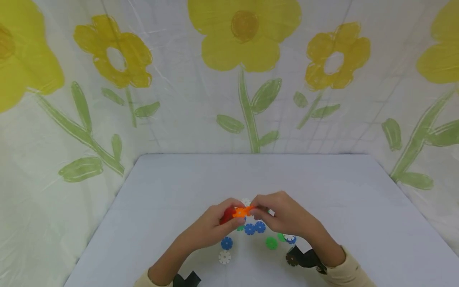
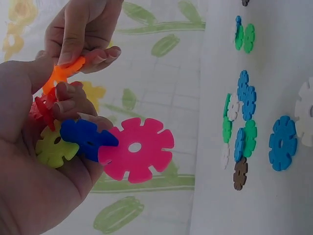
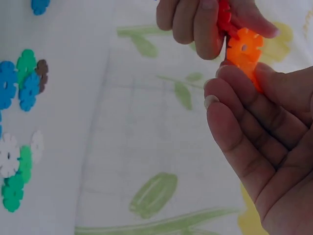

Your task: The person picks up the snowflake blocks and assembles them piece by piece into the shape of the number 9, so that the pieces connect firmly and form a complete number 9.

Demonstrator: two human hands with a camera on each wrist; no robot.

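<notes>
Both hands meet above the table around notched plastic snowflake discs. My left hand [image 1: 206,229] grips a joined chain: in the left wrist view a red disc [image 2: 45,108], a yellow-green disc [image 2: 48,152], a blue disc [image 2: 88,143] and a pink disc [image 2: 154,164] lie against its palm and fingers. An orange disc [image 3: 250,40] meets the red end; a second orange piece seems to overlap it. Between thumb and index finger, my right hand [image 1: 290,215] pinches the orange part, its other fingers loosely bent. Fingers partly hide the joints between discs.
Loose discs lie on the white table [image 1: 172,179] below the hands: blue [image 1: 226,243], white [image 1: 224,257], green [image 1: 271,242], brown [image 1: 292,260] and several others, some overlapping. A flower-printed sheet [image 1: 186,111] hangs behind and at both sides.
</notes>
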